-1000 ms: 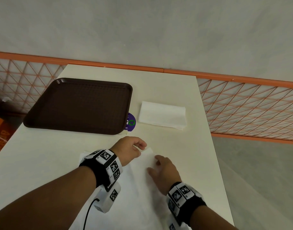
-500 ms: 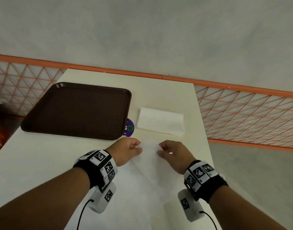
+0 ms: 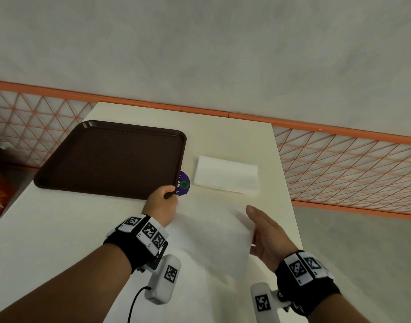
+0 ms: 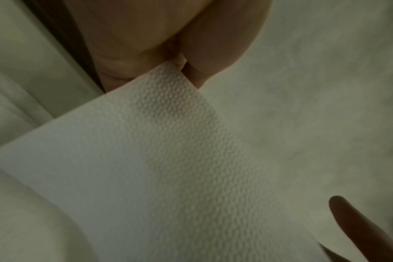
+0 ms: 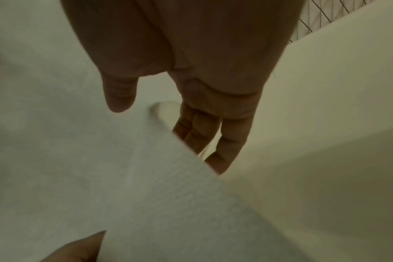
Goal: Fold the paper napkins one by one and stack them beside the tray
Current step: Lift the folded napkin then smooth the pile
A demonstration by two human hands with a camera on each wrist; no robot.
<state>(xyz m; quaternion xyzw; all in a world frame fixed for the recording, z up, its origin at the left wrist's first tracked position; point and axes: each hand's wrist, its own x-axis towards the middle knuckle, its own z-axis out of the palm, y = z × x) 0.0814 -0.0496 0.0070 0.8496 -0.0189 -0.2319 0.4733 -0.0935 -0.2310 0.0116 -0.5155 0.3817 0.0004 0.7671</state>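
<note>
A white paper napkin (image 3: 213, 234) is lifted off the near part of the table. My left hand (image 3: 163, 201) pinches its far left corner, close to the near right corner of the brown tray (image 3: 111, 157). The left wrist view shows the embossed napkin (image 4: 168, 159) held between thumb and finger. My right hand (image 3: 262, 231) is at the napkin's right edge with straight fingers (image 5: 213, 141), the edge lying across them. A folded white napkin (image 3: 226, 174) lies flat to the right of the tray. More white paper (image 3: 188, 294) lies under my forearms.
A round purple sticker (image 3: 184, 183) sits on the cream table (image 3: 60, 229) between tray and folded napkin. An orange lattice railing (image 3: 339, 164) runs behind and to the right of the table. The table's right edge is close to my right wrist.
Both hands moved apart and away from me, spreading the napkin. The left hand carried its corner up toward the tray's corner. The right hand went from curled to straight fingers at the napkin's right edge.
</note>
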